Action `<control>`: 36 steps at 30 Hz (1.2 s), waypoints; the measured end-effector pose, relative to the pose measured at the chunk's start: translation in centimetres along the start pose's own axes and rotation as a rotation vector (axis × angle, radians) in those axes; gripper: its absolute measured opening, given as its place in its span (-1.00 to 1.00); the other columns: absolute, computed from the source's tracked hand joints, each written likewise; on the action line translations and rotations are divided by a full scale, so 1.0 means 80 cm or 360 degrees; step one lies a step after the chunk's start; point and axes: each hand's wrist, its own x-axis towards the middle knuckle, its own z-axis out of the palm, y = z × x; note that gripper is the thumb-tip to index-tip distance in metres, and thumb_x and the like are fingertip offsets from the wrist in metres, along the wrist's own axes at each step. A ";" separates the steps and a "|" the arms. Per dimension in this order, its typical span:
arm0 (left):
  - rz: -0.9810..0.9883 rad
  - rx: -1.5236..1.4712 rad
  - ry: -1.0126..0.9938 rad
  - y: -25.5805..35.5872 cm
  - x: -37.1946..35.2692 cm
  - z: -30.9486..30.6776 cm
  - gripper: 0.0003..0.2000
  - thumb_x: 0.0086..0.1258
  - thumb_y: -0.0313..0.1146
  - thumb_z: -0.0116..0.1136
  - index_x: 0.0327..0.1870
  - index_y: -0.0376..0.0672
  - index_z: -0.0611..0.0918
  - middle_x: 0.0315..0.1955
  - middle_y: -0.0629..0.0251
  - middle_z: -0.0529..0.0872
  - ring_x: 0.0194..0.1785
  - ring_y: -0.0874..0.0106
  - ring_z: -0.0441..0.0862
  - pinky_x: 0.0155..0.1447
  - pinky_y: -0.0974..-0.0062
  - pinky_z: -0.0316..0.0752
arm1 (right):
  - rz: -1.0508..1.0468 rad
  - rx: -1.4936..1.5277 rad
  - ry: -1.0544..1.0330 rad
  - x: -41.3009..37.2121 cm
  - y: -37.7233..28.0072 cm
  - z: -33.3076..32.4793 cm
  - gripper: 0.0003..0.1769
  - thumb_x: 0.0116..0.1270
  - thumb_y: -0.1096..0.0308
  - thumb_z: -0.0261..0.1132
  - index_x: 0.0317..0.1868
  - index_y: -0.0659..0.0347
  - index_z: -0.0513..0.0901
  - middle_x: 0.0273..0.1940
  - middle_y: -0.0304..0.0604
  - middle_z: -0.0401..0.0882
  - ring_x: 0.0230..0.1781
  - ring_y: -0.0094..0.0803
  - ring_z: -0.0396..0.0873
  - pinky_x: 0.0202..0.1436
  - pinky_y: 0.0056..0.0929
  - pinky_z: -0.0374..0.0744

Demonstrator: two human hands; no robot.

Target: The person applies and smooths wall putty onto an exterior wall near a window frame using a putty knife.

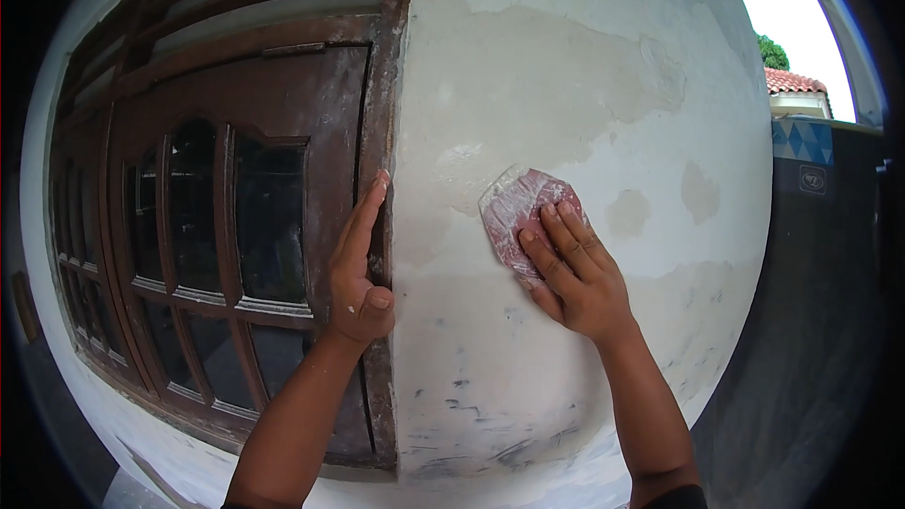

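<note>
My right hand (pixel 575 269) presses a flat reddish putty spreader (pixel 514 212), smeared with white putty, against the wall (pixel 566 368). Its fingers lie over the spreader's right side, and the thumb is mostly hidden. A wet, shiny putty patch (pixel 462 162) shows on the wall just up and left of the spreader. My left hand (pixel 360 269) is against the dark brown wooden window frame (pixel 382 85), fingers stretched upward and holding nothing. White specks of putty mark its fingertip and palm.
Left of the frame is a brown window shutter (pixel 330 104) with glass panes. Greyish patches (pixel 566 57) and dark scuffs (pixel 509 448) mark the wall. At the right stands a dark panel (pixel 801 320) with a blue patterned strip (pixel 801 141).
</note>
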 end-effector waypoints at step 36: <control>0.0083 -0.0017 0.0036 -0.015 0.000 0.002 0.15 0.36 0.60 -0.29 0.49 -0.53 0.29 0.45 -0.24 0.39 0.55 0.02 0.32 0.61 0.16 0.15 | -0.0071 0.0123 0.0017 0.031 -0.005 -0.016 -0.43 0.25 0.20 0.42 0.30 0.07 0.67 0.38 0.03 0.53 0.45 -0.05 0.45 0.46 -0.08 0.50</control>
